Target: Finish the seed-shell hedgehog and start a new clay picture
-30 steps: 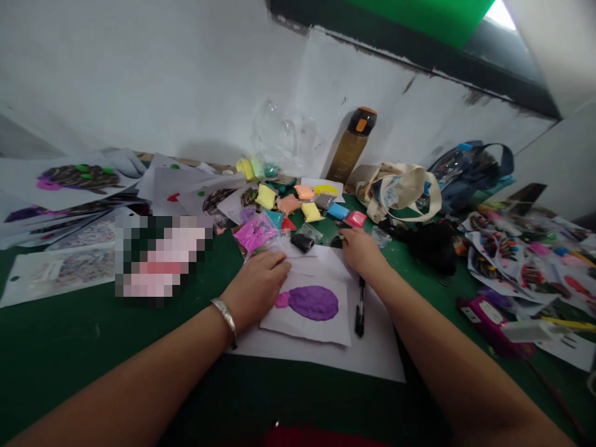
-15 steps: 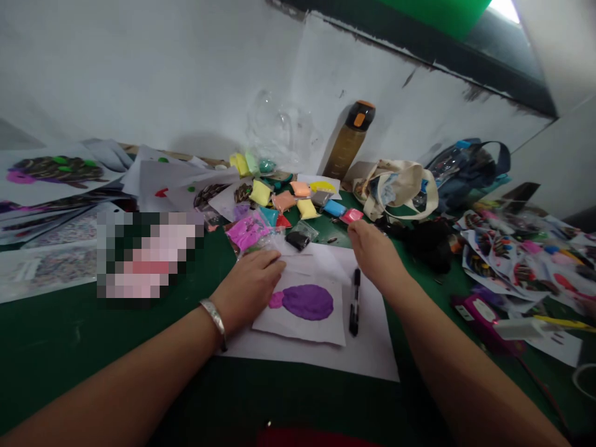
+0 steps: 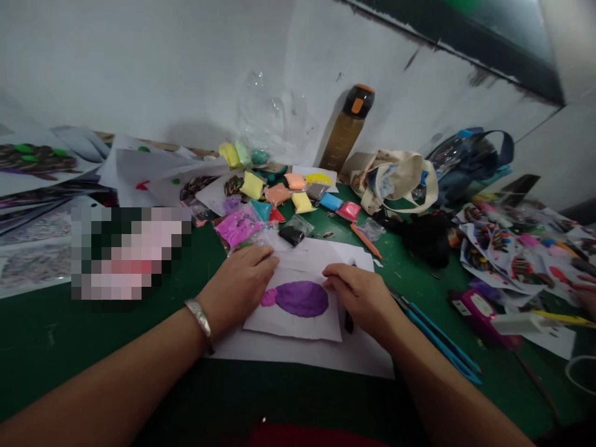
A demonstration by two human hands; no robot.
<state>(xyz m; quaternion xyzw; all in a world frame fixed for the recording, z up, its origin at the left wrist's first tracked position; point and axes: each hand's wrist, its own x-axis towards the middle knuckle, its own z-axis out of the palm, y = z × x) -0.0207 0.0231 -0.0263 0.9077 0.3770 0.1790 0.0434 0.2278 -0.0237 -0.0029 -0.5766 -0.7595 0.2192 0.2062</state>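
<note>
**Two hands on the purple clay picture**

Head view: The left hand lay flat, fingers spread a little, pressing the left side of the small paper. The right hand rested on its right edge, fingers curled; I could not tell if it pinched anything. The purple clay sat on the paper, between both hands, just beside the fingertips. A black pen peeked out under the right hand. A finger could squash or smear the soft clay if it slid sideways. The pen could roll across the green bench.
</note>
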